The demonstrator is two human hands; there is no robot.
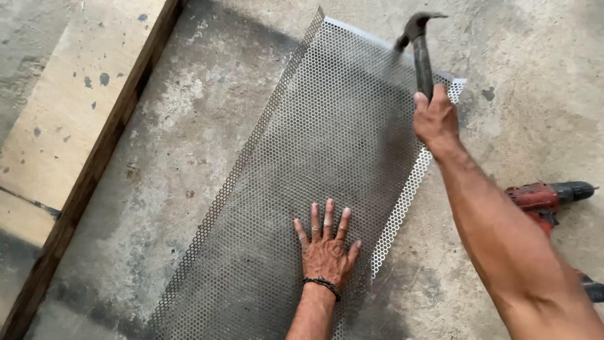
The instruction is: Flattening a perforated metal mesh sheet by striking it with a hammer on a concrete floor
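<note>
Item: perforated metal sheet (314, 164), grey, long, lying flat on the concrete floor (207, 126) and running diagonally from the bottom edge of the view up toward its top right. Both long edges are folded into narrow flanges; the right flange (402, 201) reads bright and stands slightly up, the left one runs as a thin raised line. The far corner by the hammer shows a small folded tab. No fasteners or frame are visible on the sheet.

Left hand (326, 249): flat on the near part of the sheet, palm down, fingers spread wide, pressing it to the floor just inside the right flange. A dark cord bracelet sits at the wrist.

Right hand (434, 116): closed firmly round the handle of a hammer (420, 50), arm stretched out over the right flange. The hammer head is raised above the sheet's far right corner, blurred, not touching metal.

Progress, as judged: the flanges already look formed along the full visible length; hammering at the far right corner appears to be in hand, and whether the near end needs the same cannot be told, since it runs out of view.

Also present: a red and black drill (547, 196) on the floor, right of the arm and well apart from the sheet; a dark wooden beam (94, 170) edging a pale board (63, 107) along the left.
</note>
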